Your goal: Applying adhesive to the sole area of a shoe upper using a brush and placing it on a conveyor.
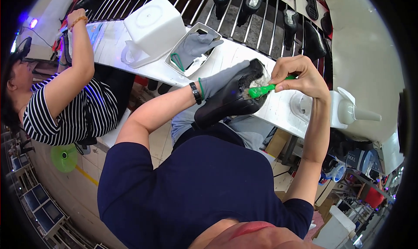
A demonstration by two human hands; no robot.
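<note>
My left hand (224, 80), in a grey glove, holds a black boot (222, 103) tilted over the white bench, its underside partly turned up. The fingers' far ends are hidden by the boot. A pale, rough patch (260, 80) shows on that underside. My right hand (300, 77), bare, pinches the thin handle of a green brush (259, 91) between thumb and fingers. The brush's bristles touch the boot at the edge of the pale patch.
On the bench (237, 53) stand a white box-shaped container (154, 25) and an open tray (191, 73) holding a grey glove (196, 46). Boots (250, 3) lie on a rack of metal bars behind. A white spouted container (344, 110) is at right. Another person (78, 105) works at left.
</note>
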